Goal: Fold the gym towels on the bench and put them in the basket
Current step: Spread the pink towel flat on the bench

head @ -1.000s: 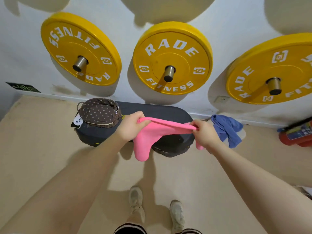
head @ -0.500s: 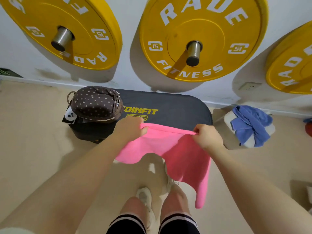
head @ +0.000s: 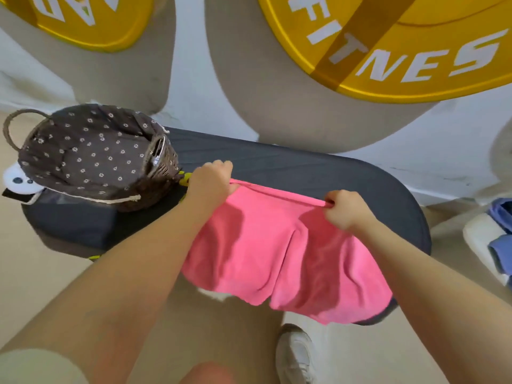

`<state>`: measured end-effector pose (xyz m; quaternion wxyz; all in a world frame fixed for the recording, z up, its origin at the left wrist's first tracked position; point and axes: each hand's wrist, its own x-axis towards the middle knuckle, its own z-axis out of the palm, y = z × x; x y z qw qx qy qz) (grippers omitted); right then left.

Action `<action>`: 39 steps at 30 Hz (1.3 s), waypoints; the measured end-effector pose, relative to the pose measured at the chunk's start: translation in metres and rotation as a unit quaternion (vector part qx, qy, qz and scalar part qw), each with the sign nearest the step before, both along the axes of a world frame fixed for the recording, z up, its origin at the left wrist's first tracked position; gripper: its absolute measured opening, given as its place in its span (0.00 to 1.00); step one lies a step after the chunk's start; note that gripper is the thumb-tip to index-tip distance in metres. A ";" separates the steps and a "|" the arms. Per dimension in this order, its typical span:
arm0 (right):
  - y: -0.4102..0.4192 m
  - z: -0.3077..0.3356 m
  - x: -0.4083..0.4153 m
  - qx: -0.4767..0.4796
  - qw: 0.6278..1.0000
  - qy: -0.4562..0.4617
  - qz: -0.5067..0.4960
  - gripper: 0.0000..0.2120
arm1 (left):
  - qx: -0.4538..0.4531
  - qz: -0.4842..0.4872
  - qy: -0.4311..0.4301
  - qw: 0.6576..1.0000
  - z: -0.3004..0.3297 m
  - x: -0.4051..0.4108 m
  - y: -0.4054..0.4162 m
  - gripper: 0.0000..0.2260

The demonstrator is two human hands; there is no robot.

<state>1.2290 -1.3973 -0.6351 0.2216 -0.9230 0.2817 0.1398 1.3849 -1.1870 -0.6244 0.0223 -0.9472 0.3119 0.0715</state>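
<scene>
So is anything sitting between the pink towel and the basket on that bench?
Nothing visible. The pink towel, gripped by the left hand and right hand, lies just right of the basket, whose lined interior looks empty; bare bench between them.

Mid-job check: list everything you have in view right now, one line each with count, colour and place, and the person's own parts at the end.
pink towel: 1, pink, spread over the bench's near right part, top edge held up
bench: 1, dark grey pad, along the wall
basket: 1, brown wicker with dotted brown liner, on the bench's left end
blue towel: 1, blue, on a white object at the right edge
weight plates: 2, yellow, on the wall above
white device: 1, white, left of the basket
shoe: 1, white, on the floor below
left hand: grips the towel's top left corner
right hand: pinches the towel's top right corner
</scene>
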 end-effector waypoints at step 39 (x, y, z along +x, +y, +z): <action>-0.085 -0.061 -0.087 -0.048 0.963 -0.034 -0.263 0.10 | -0.058 -0.197 0.099 0.974 -0.095 -0.106 -0.117 0.30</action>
